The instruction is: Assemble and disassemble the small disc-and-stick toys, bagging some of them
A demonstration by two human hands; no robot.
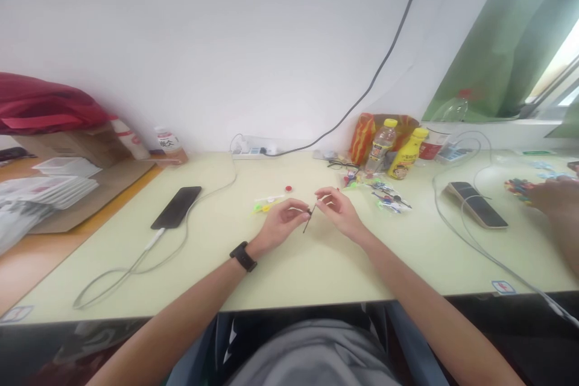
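Over the middle of the pale table, my left hand point(286, 224) and my right hand point(339, 212) face each other, fingertips almost meeting. Between them is a thin black stick point(306, 225) with a small dark part near its upper end. My left thumb and fingers pinch it around that dark part. The right fingertips are closed at its top end; the exact piece there is too small to name. Just beyond my left hand lie yellow and green plastic pieces point(262, 207) and a white stick. A small red round piece point(288, 189) rests behind them.
Small bagged parts point(389, 198) lie right of my hands, before a yellow bottle point(408, 154) and a clear bottle point(380, 146). A phone point(176, 207) with a charging cable lies left. At far right, another person's hand point(554, 196) is near colourful pieces point(518, 190).
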